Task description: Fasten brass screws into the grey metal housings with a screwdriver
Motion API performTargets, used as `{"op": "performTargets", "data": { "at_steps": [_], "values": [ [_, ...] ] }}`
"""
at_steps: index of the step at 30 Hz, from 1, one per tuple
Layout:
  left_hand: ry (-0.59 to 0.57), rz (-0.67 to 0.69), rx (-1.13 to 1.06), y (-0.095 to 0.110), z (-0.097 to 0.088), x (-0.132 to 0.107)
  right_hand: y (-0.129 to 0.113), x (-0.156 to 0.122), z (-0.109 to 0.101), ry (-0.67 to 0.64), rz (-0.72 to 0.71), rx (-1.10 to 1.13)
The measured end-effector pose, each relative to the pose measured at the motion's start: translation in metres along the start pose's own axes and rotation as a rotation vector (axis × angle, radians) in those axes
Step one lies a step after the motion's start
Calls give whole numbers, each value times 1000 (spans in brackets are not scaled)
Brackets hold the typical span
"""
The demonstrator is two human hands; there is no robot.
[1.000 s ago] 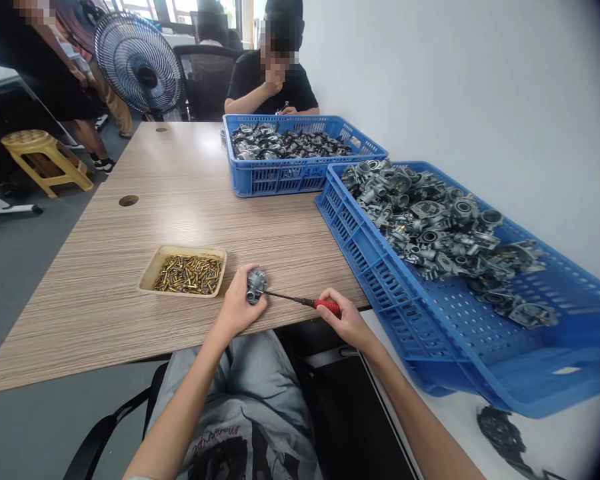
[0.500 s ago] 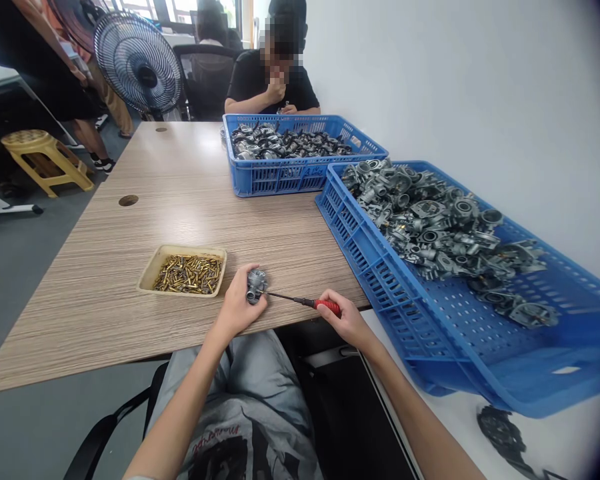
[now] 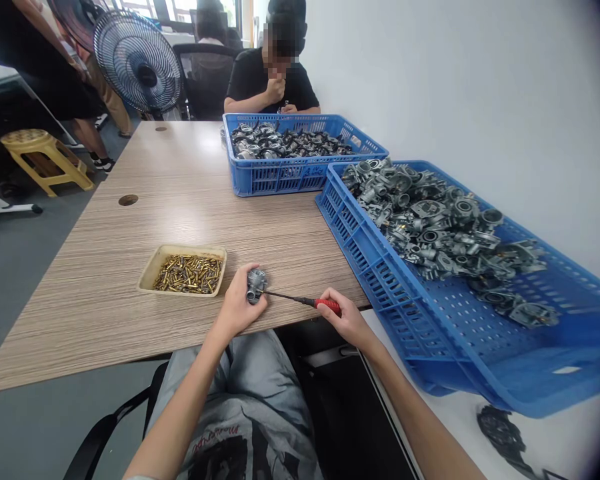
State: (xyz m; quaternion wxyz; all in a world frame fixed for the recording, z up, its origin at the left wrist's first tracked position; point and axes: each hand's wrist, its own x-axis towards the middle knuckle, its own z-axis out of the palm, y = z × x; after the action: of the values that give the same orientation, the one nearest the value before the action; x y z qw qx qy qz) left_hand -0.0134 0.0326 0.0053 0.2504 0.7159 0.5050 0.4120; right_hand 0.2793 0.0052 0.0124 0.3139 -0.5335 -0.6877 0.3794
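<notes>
My left hand [image 3: 239, 304] is closed around a small grey metal carburetor body [image 3: 257, 283] near the table's front edge. In my right hand [image 3: 348, 321] is a screwdriver [image 3: 329, 305] with a red handle and a long dark shaft. Its tip meets the right side of the carburetor body; the exact contact spot is too small to make out. Left of my left hand stands a cream plastic tub [image 3: 145, 281] of small brass pieces [image 3: 190, 273].
To my right, a blue crate [image 3: 350, 230] holds a heap of grey metal castings [image 3: 430, 220]. Behind it, another blue crate [image 3: 280, 177] holds similar parts with black pieces. A person [image 3: 275, 83] sits across the wood-grain table [image 3: 180, 180]. A fan [image 3: 139, 63] stands far left.
Hardly anything differs. Both hands, the carburetor body and the screwdriver stay in nearly the same place.
</notes>
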Motion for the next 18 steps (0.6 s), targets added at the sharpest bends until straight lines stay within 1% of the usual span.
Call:
{"op": "performTargets", "data": {
  "at_steps": [18],
  "values": [
    [2, -2, 2, 0, 0, 0, 0, -1, 0, -2, -8, -10]
  ]
}}
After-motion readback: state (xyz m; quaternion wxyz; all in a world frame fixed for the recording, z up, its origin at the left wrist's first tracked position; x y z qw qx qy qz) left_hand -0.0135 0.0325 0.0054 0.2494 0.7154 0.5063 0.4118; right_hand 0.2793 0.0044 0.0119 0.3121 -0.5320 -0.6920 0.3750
